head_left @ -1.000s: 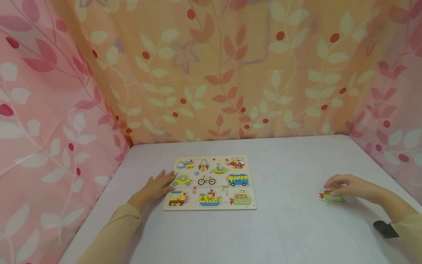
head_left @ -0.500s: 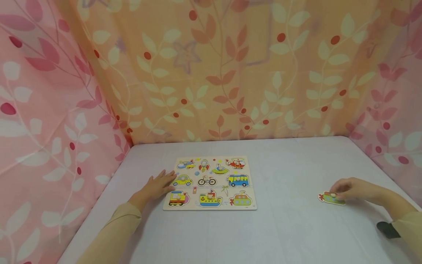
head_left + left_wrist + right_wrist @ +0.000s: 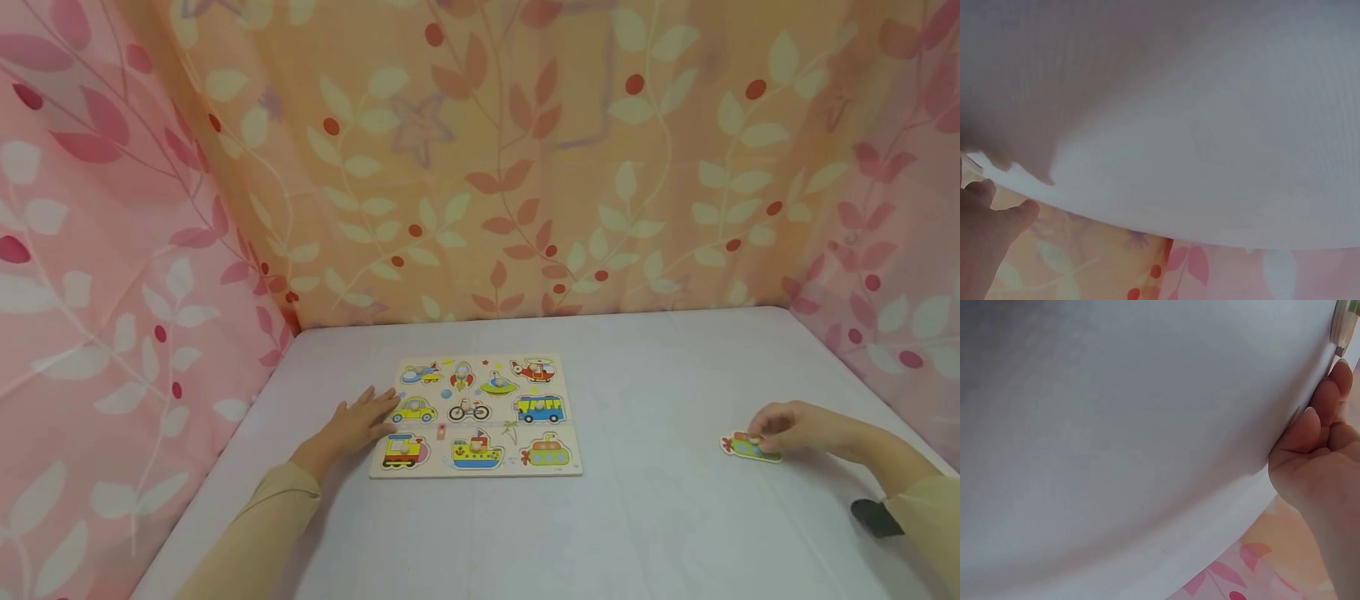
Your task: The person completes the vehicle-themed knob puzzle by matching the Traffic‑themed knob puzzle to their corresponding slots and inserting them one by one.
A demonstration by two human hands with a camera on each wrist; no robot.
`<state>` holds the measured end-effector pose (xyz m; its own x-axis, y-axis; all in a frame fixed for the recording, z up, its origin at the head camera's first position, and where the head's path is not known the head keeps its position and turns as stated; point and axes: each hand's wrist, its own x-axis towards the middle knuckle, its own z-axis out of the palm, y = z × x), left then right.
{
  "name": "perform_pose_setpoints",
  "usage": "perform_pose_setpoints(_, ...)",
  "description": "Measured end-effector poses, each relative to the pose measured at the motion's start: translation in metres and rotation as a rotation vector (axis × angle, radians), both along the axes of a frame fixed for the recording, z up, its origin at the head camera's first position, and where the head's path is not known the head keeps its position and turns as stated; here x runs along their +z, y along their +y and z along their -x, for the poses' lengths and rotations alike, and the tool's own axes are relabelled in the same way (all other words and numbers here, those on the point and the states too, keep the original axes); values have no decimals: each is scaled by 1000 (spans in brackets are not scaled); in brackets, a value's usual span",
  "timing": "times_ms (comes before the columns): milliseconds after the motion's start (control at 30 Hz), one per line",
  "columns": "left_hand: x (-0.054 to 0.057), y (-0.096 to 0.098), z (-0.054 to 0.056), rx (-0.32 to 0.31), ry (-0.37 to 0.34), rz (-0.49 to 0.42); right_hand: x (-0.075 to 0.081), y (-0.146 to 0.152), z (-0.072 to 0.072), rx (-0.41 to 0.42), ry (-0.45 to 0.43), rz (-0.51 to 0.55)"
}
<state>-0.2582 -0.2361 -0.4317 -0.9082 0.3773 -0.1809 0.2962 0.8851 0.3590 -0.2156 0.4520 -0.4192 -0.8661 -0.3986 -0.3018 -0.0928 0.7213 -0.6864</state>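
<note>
At the left, a wooden peg puzzle board (image 3: 442, 473) with vehicle pictures lies flat on the table. My left hand (image 3: 358, 423) rests with spread fingers on its left edge, by the yellow car (image 3: 414, 409); in the left wrist view only part of this hand (image 3: 988, 228) shows. Off to the right, a green and orange submarine puzzle piece (image 3: 742, 447) lies on the white cloth. My right hand (image 3: 813, 432) pinches it by its small knob, thumb and fingers covering its right end. The right wrist view has the curled fingers (image 3: 1325, 403) beside the piece's edge (image 3: 1341, 328).
A white cloth covers the table (image 3: 637, 533). Knobbed pieces such as the bus (image 3: 540, 408) and the ship (image 3: 477, 450) sit in the board, and a knobless submarine picture (image 3: 547, 452) shows at its lower right. Floral curtains (image 3: 495, 167) stand around the back and sides.
The right hand has drawn back slightly to the right over the submarine piece, its fingertips closing at the knob. The left hand and board have stayed put.
</note>
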Motion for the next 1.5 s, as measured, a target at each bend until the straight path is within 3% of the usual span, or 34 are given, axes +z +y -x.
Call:
perform_pose_setpoints(300,2,-2,-1,6,1,-9,-2,-8,5,-92,34,-94)
perform_pose_setpoints(500,0,1,0,35,-28,0,-1,-14,1,-134,28,-96)
perform_pose_setpoints(900,-4,0,1,49,-42,-19,16,-74,4,-75,38,1)
perform_pose_setpoints(1167,-1,1,-1,40,-20,-20,20,-117,11,26,75,113)
perform_pose_setpoints(1500,0,3,-2,51,-32,-3,16,-166,23,14,70,95)
